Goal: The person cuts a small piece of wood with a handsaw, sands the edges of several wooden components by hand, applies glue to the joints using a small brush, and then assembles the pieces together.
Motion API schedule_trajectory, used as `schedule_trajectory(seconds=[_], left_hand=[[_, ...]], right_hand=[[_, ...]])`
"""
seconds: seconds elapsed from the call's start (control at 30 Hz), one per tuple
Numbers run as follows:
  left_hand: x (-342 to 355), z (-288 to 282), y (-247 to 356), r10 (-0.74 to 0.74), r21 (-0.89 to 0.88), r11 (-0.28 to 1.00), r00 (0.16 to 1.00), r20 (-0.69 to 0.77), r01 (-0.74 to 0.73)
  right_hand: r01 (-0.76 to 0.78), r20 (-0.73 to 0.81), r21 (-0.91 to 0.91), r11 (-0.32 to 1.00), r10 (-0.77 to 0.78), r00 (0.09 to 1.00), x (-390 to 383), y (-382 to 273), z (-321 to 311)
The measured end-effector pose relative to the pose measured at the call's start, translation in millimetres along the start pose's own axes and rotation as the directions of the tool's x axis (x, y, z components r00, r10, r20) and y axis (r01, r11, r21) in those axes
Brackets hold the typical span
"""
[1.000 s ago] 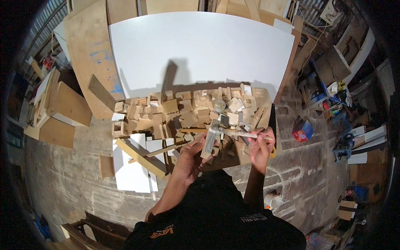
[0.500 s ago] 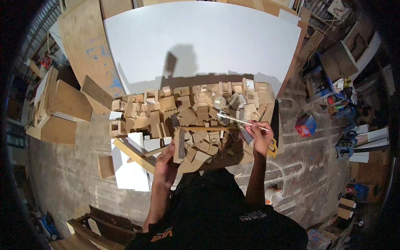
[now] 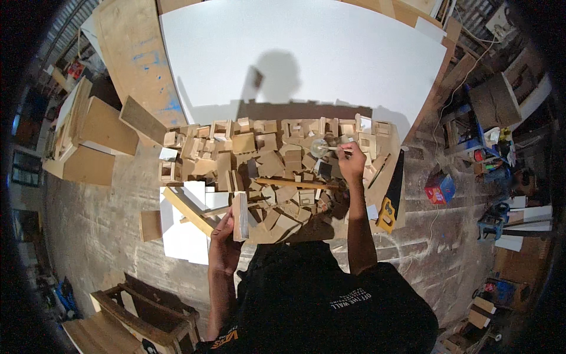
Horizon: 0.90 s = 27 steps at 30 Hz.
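My left hand (image 3: 223, 239) grips a small wooden block (image 3: 240, 217), held upright near the front edge of the work surface. My right hand (image 3: 352, 160) is closed on a slim, pale brush (image 3: 335, 148). The brush's tip points left into or over a small clear container (image 3: 319, 147), whose contents I cannot make out. Around the container, many small wooden offcuts and little box-like wooden pieces (image 3: 243, 142) cover the board. A long thin wooden strip (image 3: 298, 184) lies across the offcuts between my hands.
A handsaw with a yellow handle (image 3: 386, 216) lies at the right edge. White panels (image 3: 186, 236) and a wooden strip (image 3: 187, 210) are at the left. A large white board (image 3: 365, 59) stands behind the offcuts. Wooden boxes (image 3: 97, 133) stand far left; a red-blue carton (image 3: 440, 187) sits right.
My right hand has moved up and away with the brush, to the clear container. My left hand has shifted slightly left and down with the block. The view has shifted a little.
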<state>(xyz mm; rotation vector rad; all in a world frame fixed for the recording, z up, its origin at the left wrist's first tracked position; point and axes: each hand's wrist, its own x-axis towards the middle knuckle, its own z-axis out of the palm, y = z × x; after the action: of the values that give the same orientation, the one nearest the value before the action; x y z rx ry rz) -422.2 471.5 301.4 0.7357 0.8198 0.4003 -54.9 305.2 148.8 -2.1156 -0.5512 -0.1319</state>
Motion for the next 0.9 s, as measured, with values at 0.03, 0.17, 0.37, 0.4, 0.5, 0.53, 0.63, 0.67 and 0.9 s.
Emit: schedule_trajectory(seconds=[0.03, 0.17, 0.37, 0.4, 0.5, 0.53, 0.63, 0.67, 0.9], left_hand=[[-1, -1, 0, -0.008, -0.033, 0.999, 1.0, 0.011, 0.008], [-1, 3, 4, -0.006, -0.085, 0.996, 0.999, 0.048, 0.01], [-5, 4, 5, 0.026, 0.008, 1.0, 1.0, -0.014, -0.026], [-5, 6, 5, 0.031, 0.04, 0.999, 0.999, -0.015, -0.031], [-1, -3, 2, 0.034, 0.028, 0.999, 0.999, 0.04, -0.035], [-1, -2, 3, 0.029, 0.033, 0.999, 0.999, 0.033, -0.03], [-2, -1, 5, 0.025, 0.033, 0.999, 1.0, 0.006, -0.026], [-2, -2, 5, 0.031, 0.025, 0.999, 1.0, 0.001, -0.031], [1, -21, 4, 0.019, -0.1, 0.995, 0.999, 0.027, -0.016]], right_hand=[[0.014, 0.008, 0.012, 1.0, -0.014, 1.0, 4, 1, 8], [0.181, 0.047, -0.054, 0.982, -0.179, 0.983, 11, 40, 36], [0.138, 0.171, -0.125, 0.983, -0.115, 0.979, 10, 14, 43], [0.148, 0.153, -0.112, 0.983, -0.13, 0.98, 10, 18, 42], [0.158, 0.094, -0.059, 0.986, -0.152, 0.984, 11, 27, 38], [0.147, 0.072, -0.033, 0.989, -0.145, 0.987, 12, 32, 37], [0.071, 0.094, -0.03, 0.997, -0.068, 0.993, 4, 29, 28], [0.038, 0.114, -0.044, 0.998, -0.032, 0.993, 0, 25, 23], [-0.072, -0.21, 0.024, 0.997, 0.076, 0.975, -73, 7, 11]])
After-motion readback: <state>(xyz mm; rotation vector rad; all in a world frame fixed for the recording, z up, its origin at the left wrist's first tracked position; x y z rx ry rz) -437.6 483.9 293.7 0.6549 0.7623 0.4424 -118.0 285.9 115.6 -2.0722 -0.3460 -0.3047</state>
